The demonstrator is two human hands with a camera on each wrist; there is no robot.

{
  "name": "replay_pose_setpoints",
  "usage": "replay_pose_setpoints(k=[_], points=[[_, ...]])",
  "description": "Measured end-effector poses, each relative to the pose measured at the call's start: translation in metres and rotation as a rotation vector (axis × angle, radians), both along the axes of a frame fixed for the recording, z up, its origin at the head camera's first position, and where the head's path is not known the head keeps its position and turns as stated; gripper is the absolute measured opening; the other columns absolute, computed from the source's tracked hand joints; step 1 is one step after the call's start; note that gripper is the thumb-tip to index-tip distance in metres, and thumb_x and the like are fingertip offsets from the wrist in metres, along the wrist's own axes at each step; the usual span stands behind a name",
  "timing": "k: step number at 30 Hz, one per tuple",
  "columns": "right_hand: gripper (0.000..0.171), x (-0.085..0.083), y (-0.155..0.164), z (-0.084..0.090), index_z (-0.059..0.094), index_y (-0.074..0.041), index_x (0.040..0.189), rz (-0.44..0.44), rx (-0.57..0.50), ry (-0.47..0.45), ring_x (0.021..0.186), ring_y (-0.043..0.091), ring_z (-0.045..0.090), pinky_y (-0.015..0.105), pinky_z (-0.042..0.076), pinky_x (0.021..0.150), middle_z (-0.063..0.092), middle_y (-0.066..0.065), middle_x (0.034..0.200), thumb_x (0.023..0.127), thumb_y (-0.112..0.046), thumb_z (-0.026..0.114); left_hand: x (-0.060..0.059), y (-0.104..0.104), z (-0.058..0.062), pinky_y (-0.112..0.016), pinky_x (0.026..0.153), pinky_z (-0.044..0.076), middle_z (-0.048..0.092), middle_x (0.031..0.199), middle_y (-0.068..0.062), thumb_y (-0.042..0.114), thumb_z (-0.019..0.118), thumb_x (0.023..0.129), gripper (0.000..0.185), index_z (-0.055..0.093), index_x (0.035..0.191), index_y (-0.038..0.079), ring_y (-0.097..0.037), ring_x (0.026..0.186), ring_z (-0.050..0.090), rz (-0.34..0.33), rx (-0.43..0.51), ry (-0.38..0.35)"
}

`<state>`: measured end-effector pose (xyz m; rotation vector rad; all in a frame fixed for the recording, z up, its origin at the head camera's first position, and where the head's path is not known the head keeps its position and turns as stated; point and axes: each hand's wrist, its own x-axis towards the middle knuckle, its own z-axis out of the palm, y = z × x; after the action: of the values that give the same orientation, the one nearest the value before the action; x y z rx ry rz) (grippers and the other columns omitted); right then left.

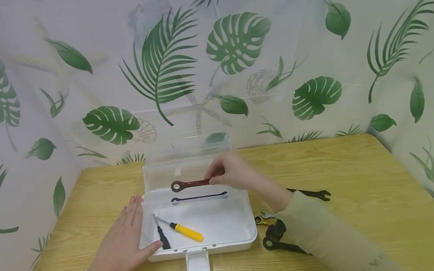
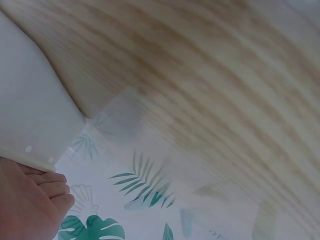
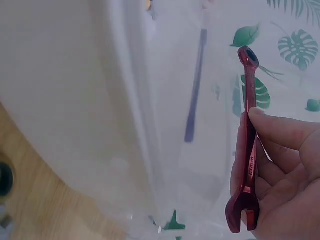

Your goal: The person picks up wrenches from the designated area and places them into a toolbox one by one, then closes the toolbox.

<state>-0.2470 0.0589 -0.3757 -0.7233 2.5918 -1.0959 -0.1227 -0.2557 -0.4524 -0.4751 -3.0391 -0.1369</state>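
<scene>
- My right hand (image 1: 231, 172) pinches the red metal wrench (image 1: 190, 184) by its open end, held level over the far part of the open clear plastic toolbox (image 1: 226, 235).
- My left hand (image 1: 126, 236) lies flat, fingers straight, against the toolbox's left near corner, gripping nothing.
- Inside lie a dark slim wrench (image 1: 199, 197) and a yellow-handled screwdriver (image 1: 185, 231).

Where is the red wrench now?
In the head view the red wrench is held by the right hand above the open box, over the dark wrench.

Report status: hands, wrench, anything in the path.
Right hand grips red wrench over open clear box. Left hand flat against box's left side. Dark wrench and two screwdrivers already inside; nothing blocking.
</scene>
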Motion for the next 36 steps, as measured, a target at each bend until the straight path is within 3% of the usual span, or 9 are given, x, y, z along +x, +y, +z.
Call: replay_pose_setpoints(k=[7,13,36], points=[[0.008,0.004,-0.020,-0.010,0.083,-0.007,0.097,-0.003,0.005,0.026,0.080,0.013,0.069,0.022,0.063,0.078,0.081,0.007,0.096,0.092,-0.002,0.081,0.003,0.000,-0.001,-0.059,0.130,0.031,0.027,0.171,-0.031,0.068,0.066,0.093,0.112,0.033,0.157,-0.017,-0.047,0.160,0.029,-0.003,0.010,0.001],[0.008,0.004,-0.030,-0.019,0.084,-0.007,0.097,-0.028,-0.012,-0.013,0.080,0.014,0.067,0.022,0.064,0.079,0.080,0.007,0.096,0.092,-0.001,0.081,0.002,-0.001,-0.002,-0.058,0.131,0.031,0.027,0.171,-0.030,0.069,0.066,0.093,0.112,0.033,0.157,-0.017,-0.047,0.160,0.029,0.007,0.009,-0.005],[0.010,0.003,-0.036,-0.038,0.083,-0.008,0.101,-0.024,-0.018,0.005,0.085,0.014,0.068,0.024,0.064,0.082,0.081,0.007,0.100,0.094,-0.002,0.079,0.000,0.000,0.000,-0.058,0.131,0.032,0.029,0.171,-0.031,0.069,0.065,0.093,0.112,0.033,0.157,-0.017,-0.048,0.159,0.031,0.001,-0.005,-0.001]])
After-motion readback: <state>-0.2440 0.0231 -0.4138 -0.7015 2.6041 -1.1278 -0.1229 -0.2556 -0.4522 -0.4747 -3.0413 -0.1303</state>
